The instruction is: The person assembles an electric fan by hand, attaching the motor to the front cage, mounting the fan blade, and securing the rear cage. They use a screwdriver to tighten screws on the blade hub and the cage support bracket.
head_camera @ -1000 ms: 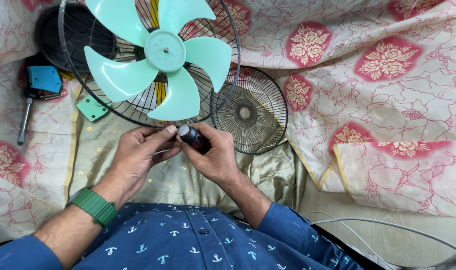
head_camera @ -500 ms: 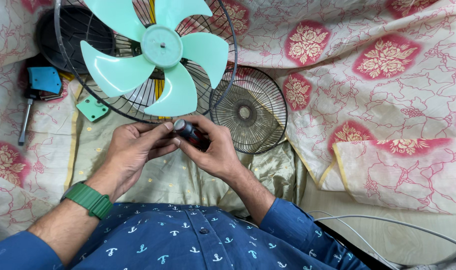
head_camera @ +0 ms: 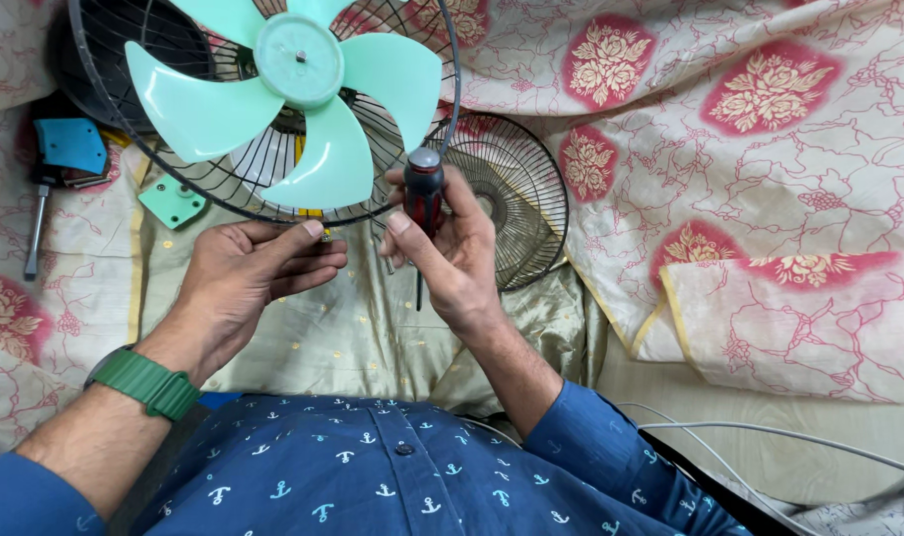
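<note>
My right hand [head_camera: 450, 250] grips a screwdriver [head_camera: 423, 194] with a red and black handle, held upright with its thin shaft pointing down toward me. My left hand [head_camera: 244, 281] is beside it, fingers curled, thumb and forefinger pinched near the lower rim of the black wire fan guard [head_camera: 442, 109]; whether it holds something small I cannot tell. The mint green fan blade [head_camera: 295, 89] sits inside that guard just above both hands. A green watch band is on my left wrist.
A second round wire guard [head_camera: 516, 203] lies to the right behind my right hand. At the left are a blue plastic part [head_camera: 70, 146], a green plate [head_camera: 172, 203] and a metal tool [head_camera: 33, 233]. Floral cloth [head_camera: 730, 179] covers the surface; white cables [head_camera: 770, 447] run at the lower right.
My right hand has lifted and turned the screwdriver upright, away from my left hand. The hands have come apart, and the view has shifted slightly so the fan sits higher and further left.
</note>
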